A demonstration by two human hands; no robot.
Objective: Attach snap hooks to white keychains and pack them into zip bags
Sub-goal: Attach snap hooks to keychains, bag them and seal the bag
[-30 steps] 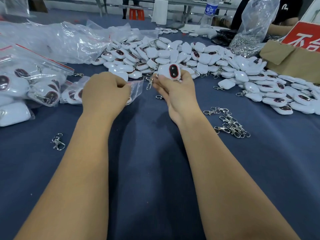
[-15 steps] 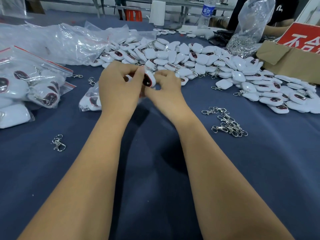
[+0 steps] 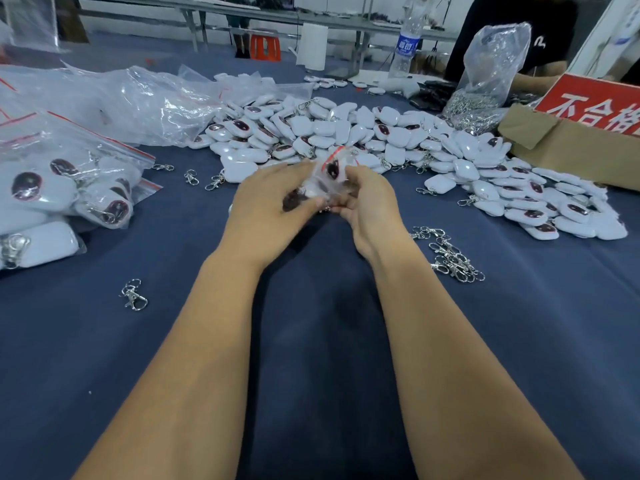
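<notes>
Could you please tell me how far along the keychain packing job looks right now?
Done: filled red-striped clear zip bags lie at the left. In hand: the left hand and right hand hold a small clear zip bag with keychains inside. Left: the big pile of white keychains and loose silver snap hooks.

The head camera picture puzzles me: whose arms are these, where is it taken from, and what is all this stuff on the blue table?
No machine here: a person wears a camera on the head, looking down at their own bare arms. The left hand and right hand together hold a small clear zip bag with a red seal strip; it is blurred, but white keychains with dark windows seem to be inside. Behind the hands lies a big pile of white keychains on the blue table. Loose metal snap hooks lie to the right, and one single hook to the left. Filled zip bags sit at far left.
</notes>
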